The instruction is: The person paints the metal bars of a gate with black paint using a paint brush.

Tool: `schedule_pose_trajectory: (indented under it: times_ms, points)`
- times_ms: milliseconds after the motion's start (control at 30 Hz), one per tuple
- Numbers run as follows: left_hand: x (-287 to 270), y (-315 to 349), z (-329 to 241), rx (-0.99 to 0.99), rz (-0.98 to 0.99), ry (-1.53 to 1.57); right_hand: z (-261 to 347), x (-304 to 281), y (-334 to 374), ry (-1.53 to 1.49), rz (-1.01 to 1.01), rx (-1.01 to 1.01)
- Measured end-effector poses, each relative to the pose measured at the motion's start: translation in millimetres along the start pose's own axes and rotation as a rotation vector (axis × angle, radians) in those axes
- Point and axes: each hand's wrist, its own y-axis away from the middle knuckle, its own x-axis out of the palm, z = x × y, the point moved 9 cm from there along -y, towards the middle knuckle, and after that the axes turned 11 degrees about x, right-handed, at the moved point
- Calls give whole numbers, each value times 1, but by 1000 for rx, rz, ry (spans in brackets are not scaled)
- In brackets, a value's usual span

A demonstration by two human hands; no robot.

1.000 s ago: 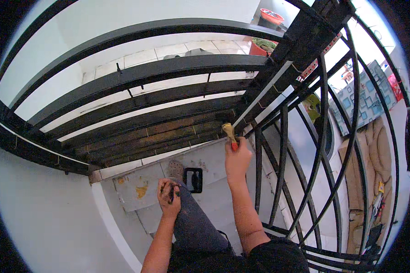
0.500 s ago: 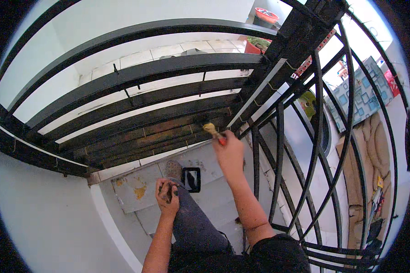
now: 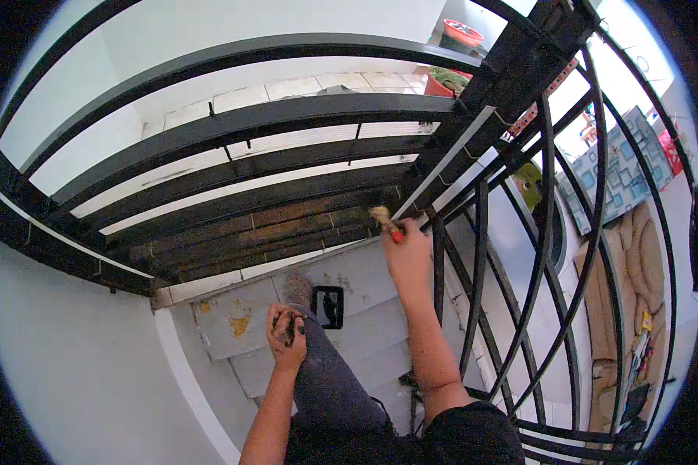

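Note:
A paintbrush (image 3: 381,215) with pale yellowish upper parts and a red-orange handle is gripped in my right hand (image 3: 408,260). Its head lies against or just in front of the dark, brown-patched wooden step boards (image 3: 287,217), near their right end; exact contact cannot be told. My left hand (image 3: 286,337) rests on my bent knee, fingers curled and stained black; whether a dark thing sits in them is hard to see. Beyond the knee, a black square tray (image 3: 338,308) stands on the grey step (image 3: 364,318), something dark inside it.
Black metal bars (image 3: 240,120) curve across ahead. A black lattice railing (image 3: 547,194) rises close at my right. Past it are a brown cushioned sofa (image 3: 636,248) and a blue patterned panel (image 3: 616,170). A white wall (image 3: 62,349) stands at left. Dried yellowish stains (image 3: 239,325) mark the step.
My right hand has shifted right and slightly down with the paintbrush, toward the right end of the boards. My left hand stays on the knee. The whole view has shifted a little.

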Motion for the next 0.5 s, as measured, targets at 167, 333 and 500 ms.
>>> schedule_pose_trajectory:
  times_ms: [167, 333, 500]
  points:
    - [1, -2, -11, 153, 95, -234, -9, -17, -9, 56, -91, 8]
    - [1, -1, -13, 197, 76, -208, -19, -12, -15, 59, -20, 36]
    - [2, -3, -20, 80, 64, -98, -20, -25, -15, 138, -217, 19]
